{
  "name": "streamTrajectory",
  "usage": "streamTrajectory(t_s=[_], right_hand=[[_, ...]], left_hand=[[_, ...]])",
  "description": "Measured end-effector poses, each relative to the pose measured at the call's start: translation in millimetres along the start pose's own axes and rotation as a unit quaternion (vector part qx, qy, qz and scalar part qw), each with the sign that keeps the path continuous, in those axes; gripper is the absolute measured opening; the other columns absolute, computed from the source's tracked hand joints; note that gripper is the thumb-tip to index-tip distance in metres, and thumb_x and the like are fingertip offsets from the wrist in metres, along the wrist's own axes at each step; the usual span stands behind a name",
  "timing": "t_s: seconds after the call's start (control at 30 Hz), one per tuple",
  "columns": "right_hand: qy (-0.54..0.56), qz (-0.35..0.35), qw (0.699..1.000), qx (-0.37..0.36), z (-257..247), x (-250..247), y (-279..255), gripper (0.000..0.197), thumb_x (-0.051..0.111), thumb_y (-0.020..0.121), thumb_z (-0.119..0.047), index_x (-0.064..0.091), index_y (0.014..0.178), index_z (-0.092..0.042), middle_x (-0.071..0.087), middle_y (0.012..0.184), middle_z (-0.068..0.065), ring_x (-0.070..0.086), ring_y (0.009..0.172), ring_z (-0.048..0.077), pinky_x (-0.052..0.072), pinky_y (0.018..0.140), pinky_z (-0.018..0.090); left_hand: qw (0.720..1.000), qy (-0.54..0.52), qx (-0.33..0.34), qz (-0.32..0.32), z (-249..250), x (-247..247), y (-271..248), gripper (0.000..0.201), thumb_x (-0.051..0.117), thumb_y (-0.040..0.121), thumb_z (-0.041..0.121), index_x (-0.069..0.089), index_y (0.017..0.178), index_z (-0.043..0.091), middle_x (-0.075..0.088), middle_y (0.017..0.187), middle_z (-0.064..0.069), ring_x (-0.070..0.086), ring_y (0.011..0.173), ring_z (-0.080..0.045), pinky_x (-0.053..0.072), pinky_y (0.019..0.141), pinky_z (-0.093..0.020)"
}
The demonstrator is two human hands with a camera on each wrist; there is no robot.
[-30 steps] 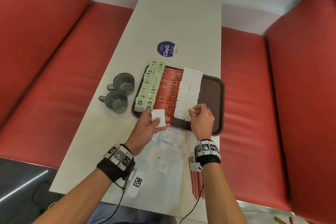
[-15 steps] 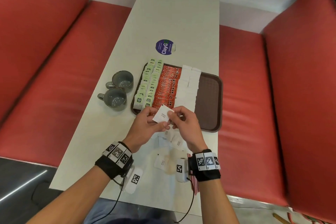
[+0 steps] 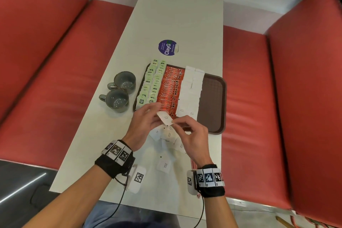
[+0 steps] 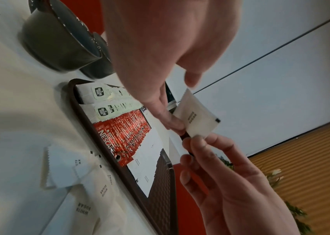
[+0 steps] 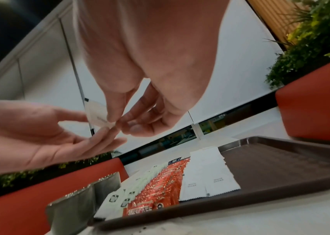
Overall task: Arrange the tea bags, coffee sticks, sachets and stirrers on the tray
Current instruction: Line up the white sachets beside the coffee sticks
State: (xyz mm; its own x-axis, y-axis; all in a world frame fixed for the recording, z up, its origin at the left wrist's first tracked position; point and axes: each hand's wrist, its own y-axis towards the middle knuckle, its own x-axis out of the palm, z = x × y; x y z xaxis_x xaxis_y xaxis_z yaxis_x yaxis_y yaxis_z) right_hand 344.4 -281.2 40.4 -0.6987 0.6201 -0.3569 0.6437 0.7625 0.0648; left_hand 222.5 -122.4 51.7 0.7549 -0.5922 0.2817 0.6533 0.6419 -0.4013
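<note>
The white sugar sachet [image 3: 165, 118] that the left hand [image 3: 146, 119] held alone a second ago is now pinched from both sides: the right hand [image 3: 192, 131] has come off the tray [image 3: 220, 109] to nip its lower corner. It hangs over the tray's near edge, beside the sachet rows [image 3: 190, 90]. This looks like a handover for placing, while loose sachets [image 3: 166, 139] wait on the surface [image 3: 181, 15].

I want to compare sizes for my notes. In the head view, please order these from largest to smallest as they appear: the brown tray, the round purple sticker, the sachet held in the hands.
1. brown tray, clearly largest.
2. round purple sticker.
3. held sachet, roughly alike in size to the sticker; it is raised nearer the camera, so this order is unsure.
</note>
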Motion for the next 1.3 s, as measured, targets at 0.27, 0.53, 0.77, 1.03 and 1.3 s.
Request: streamTrajectory(t_s=[0.27,0.53,0.77,1.03,1.3], right_hand=[[0.052,0.002,0.995,0.081,6,4,-5,0.008,0.080,0.099,-0.016,0.076,0.101,-0.022,0.080,0.102,-0.008,0.075,0.099,0.016,0.060,0.088,0.030],[0.010,0.139,0.973,0.183,48,-2,22,0.017,0.086,0.093,-0.018,0.070,0.095,-0.023,0.080,0.085,-0.007,0.076,0.083,0.008,0.061,0.082,0.032],[-0.090,0.139,0.957,0.238,78,1,55,0.010,0.080,0.096,-0.013,0.070,0.096,-0.016,0.074,0.083,-0.006,0.071,0.089,0.019,0.058,0.090,0.038],[-0.180,0.086,0.948,0.249,79,18,70,0.009,0.076,0.100,-0.015,0.067,0.102,-0.015,0.073,0.094,0.005,0.064,0.089,0.016,0.057,0.087,0.036],[-0.300,0.009,0.922,0.242,50,16,8,0.017,0.064,0.105,-0.037,0.069,0.104,-0.021,0.070,0.102,0.004,0.067,0.094,0.029,0.057,0.080,0.040]], left_hand=[[0.968,0.223,0.099,-0.057,-7,0,1,0.033,0.076,0.099,0.008,0.076,0.127,0.026,0.081,0.119,0.008,0.074,0.117,-0.010,0.059,0.104,-0.039],[0.945,0.294,0.144,-0.008,-26,-11,7,0.027,0.074,0.100,0.008,0.075,0.124,0.022,0.078,0.114,0.012,0.072,0.109,-0.001,0.058,0.097,-0.021],[0.886,0.439,0.127,0.078,-67,-54,15,0.021,0.071,0.097,0.003,0.072,0.107,0.023,0.073,0.099,0.010,0.068,0.093,-0.006,0.062,0.089,-0.036],[0.845,0.510,0.155,0.027,-92,-61,10,0.024,0.071,0.100,0.016,0.069,0.124,0.021,0.060,0.123,0.007,0.059,0.115,-0.017,0.048,0.099,-0.031],[0.761,0.621,0.177,-0.060,-113,-41,13,0.044,0.064,0.105,0.038,0.060,0.148,0.031,0.053,0.153,0.004,0.051,0.130,-0.023,0.055,0.098,-0.042]])
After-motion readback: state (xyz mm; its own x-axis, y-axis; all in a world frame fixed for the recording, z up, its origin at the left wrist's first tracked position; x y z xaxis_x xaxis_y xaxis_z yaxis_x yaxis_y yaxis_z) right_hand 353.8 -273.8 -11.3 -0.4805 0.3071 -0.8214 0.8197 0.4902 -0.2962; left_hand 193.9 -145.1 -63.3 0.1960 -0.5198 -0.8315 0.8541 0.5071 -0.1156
